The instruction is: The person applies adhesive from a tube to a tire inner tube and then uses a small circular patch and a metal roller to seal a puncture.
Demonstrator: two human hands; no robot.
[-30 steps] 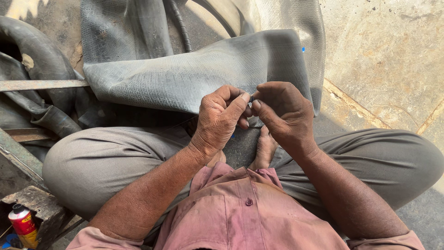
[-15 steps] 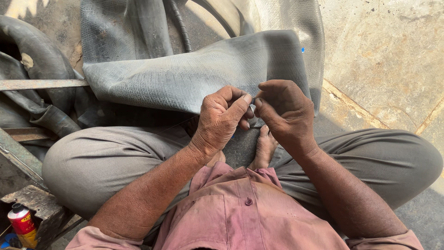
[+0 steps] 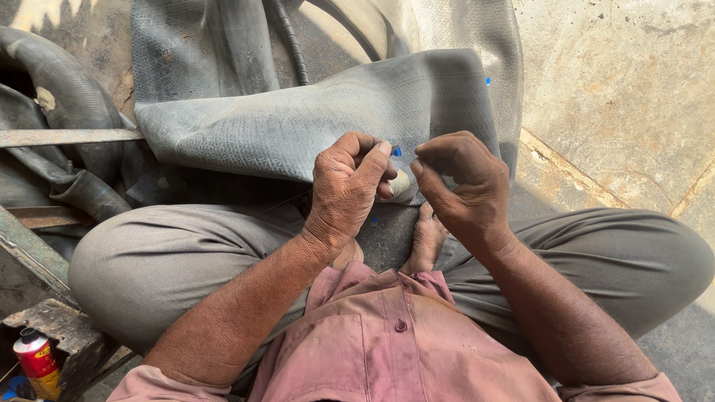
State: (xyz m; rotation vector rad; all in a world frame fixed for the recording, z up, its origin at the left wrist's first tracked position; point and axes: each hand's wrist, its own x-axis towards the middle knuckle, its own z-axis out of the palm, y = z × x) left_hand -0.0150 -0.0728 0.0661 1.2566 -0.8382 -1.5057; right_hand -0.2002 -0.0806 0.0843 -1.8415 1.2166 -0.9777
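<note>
A grey rubber inner tube lies folded across my lap, its textured face up. My left hand is closed, pinching a small blue bit between thumb and forefinger, with a pale round piece under the fingers. My right hand hovers just to the right, thumb and forefinger pinched together close to the blue bit; whether it holds anything I cannot tell. Both hands sit over the tube's near edge, above my crossed legs in grey trousers.
More dark tubes and a ribbed hose lie behind. A rusty metal bar crosses at the left. A red and yellow can stands on a wooden block at bottom left. Concrete floor spreads to the right.
My hands were touching at the fingertips; now they have drawn slightly apart, and the small blue bit shows at my left thumb.
</note>
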